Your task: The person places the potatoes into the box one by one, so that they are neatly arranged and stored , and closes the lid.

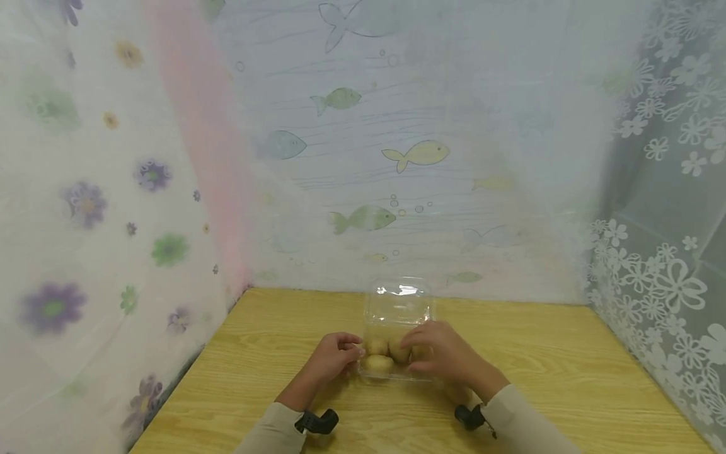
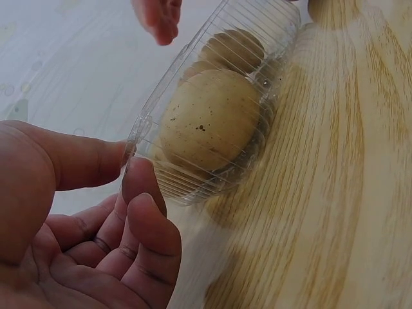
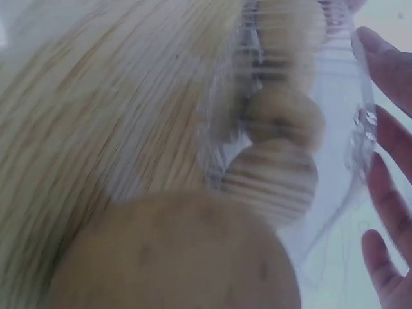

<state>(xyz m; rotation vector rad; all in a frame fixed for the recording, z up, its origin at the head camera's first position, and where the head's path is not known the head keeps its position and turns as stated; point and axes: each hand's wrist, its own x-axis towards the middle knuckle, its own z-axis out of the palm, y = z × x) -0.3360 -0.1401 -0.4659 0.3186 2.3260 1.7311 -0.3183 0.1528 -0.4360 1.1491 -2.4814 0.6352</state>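
A clear plastic clamshell box holds several potatoes, its hinged lid raised at the back. My left hand pinches the box's left rim between thumb and forefinger, as the left wrist view shows close up. Over the right side of the box is my right hand. In the right wrist view its fingers are loosely bent and spread by the rim, gripping nothing visible. Outside the box, close to the right wrist camera, lies another large potato, mostly hidden by the right arm in the head view.
The box stands on a wood-grain table. A fish-patterned curtain hangs behind the table, with flower-patterned sheets at the left and right. Each wrist wears a black camera strap.
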